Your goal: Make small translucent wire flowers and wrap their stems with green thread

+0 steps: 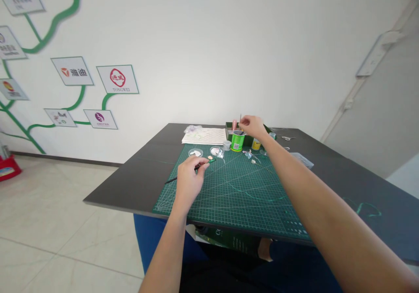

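Cup (237, 143) on cutting mat (225, 188), box (248, 142) behind; two dishes (200, 152) left (scissors (286, 139) far right).

The table (137, 175) has a dark, flat top. On it lies a green mat (229, 201) with thin grid lines, which reaches to near the front edge. Beside its far edge are white sheets (209, 136), and a green box (249, 140) stands there. To the right lie scissors (288, 138) and a clear case (303, 160).

You have passage low across the cutting mat (235, 197) at lower centre; just right of centre, the green can (237, 143) and dark box (248, 141) obstruct you.
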`<control>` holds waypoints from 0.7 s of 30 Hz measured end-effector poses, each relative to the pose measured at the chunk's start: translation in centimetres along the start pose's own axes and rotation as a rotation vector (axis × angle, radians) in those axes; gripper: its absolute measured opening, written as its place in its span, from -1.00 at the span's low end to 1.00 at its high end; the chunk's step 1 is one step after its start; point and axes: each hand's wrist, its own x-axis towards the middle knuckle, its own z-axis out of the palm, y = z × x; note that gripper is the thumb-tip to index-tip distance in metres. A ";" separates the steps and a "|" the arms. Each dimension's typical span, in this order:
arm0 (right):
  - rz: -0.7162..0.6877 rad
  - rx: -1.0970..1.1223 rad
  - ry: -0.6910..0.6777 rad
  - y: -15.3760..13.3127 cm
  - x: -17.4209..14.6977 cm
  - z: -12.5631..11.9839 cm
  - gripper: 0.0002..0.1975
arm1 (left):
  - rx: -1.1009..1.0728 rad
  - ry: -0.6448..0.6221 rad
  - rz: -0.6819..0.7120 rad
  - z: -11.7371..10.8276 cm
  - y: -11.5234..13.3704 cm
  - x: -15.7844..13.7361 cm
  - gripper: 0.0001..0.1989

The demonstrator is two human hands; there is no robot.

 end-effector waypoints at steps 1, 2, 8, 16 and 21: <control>0.053 0.071 0.108 0.5 0.3 -0.1 -0.74 | -0.001 0.002 0.001 -0.1 0.0 0.0 -0.88; 0.113 0.121 0.193 0.9 0.4 0.0 -0.75 | -0.001 0.004 0.002 -0.2 0.0 -0.1 -0.88; 0.422 0.177 0.264 1.5 -0.8 3.4 -0.75 | 0.027 0.022 -0.012 -1.3 -0.6 -0.5 -0.87; 0.583 0.049 0.014 1.5 -1.8 5.2 -0.70 | 0.049 0.068 -0.068 -2.8 -2.1 -0.9 -0.89; 0.464 -0.077 -0.251 -3.0 -2.7 4.9 -0.67 | 0.041 0.060 -0.061 -3.0 -2.4 -1.5 -0.89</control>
